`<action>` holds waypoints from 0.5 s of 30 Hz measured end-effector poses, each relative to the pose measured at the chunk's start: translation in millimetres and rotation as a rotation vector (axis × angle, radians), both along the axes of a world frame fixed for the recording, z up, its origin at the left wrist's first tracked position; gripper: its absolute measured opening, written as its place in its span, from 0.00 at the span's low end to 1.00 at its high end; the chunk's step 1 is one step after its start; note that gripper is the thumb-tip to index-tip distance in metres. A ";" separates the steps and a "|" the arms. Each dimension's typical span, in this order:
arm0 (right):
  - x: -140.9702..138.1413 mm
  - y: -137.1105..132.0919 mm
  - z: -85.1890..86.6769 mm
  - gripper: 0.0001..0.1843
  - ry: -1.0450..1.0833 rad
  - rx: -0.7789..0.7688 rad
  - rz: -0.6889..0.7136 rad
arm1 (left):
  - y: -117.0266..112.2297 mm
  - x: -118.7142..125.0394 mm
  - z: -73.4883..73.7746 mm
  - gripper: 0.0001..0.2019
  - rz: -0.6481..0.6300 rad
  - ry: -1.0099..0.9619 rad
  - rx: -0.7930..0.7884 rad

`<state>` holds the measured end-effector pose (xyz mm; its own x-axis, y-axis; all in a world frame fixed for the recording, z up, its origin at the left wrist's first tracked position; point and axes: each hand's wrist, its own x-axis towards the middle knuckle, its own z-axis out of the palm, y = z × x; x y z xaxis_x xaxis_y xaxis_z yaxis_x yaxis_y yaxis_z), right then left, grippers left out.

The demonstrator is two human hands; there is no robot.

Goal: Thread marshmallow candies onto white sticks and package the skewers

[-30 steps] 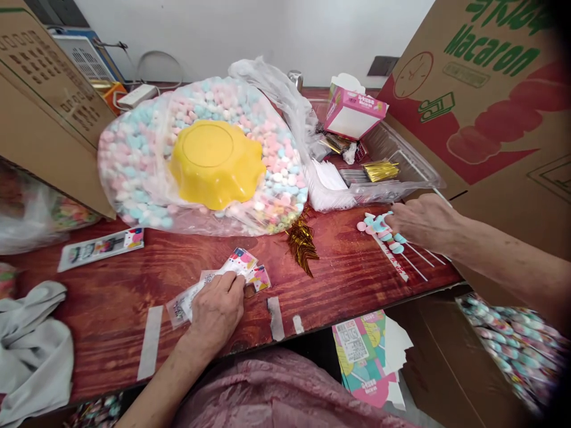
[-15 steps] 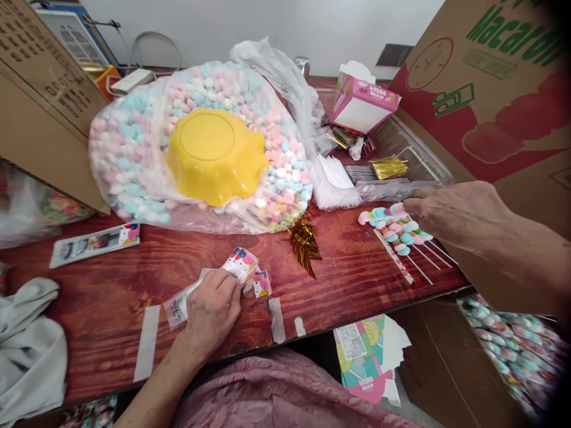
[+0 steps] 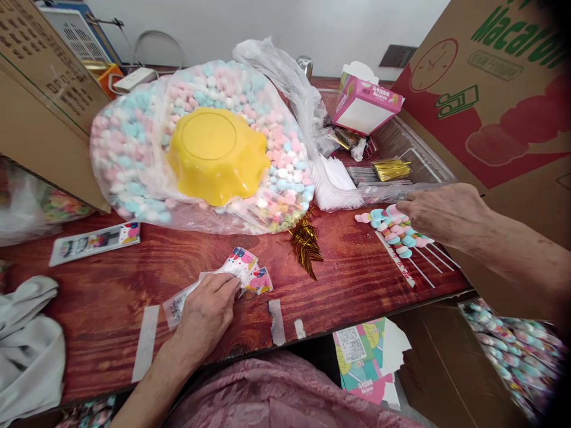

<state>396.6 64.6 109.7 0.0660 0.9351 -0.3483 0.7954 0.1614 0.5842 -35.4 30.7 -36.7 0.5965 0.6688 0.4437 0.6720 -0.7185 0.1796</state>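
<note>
Drew left hand [image 3: 208, 309] slightly back, now resting it over printed packets [image 3: 241, 263]. Keeping right hand [image 3: 444, 209] curled at marshmallow skewers [image 3: 394, 229]; cannot tell either hand's grip.

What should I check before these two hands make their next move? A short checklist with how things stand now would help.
1. Left hand on the printed packets: ok, it rests over them.
2. Printed packets spread apart: not ok, they overlap, and the hand covers part of them.
3. Right hand at the marshmallow skewers: ok, it is at their upper side; whether its grip has closed on one, cannot tell.
4. Skewer sticks clear to see: not ok, the right hand and forearm hide some.
5. Gold strands clear of both hands: ok, they lie between them.
</note>
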 end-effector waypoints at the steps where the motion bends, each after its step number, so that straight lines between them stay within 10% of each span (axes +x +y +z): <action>1: -3.1 0.2 3.4 0.12 -0.043 -0.025 -0.013 | 0.3 -0.2 0.1 0.12 0.000 -0.002 -0.005; 15: -9.9 13.1 1.3 0.15 -0.062 -0.087 -0.048 | 3.4 3.6 4.0 0.10 0.023 -0.034 0.001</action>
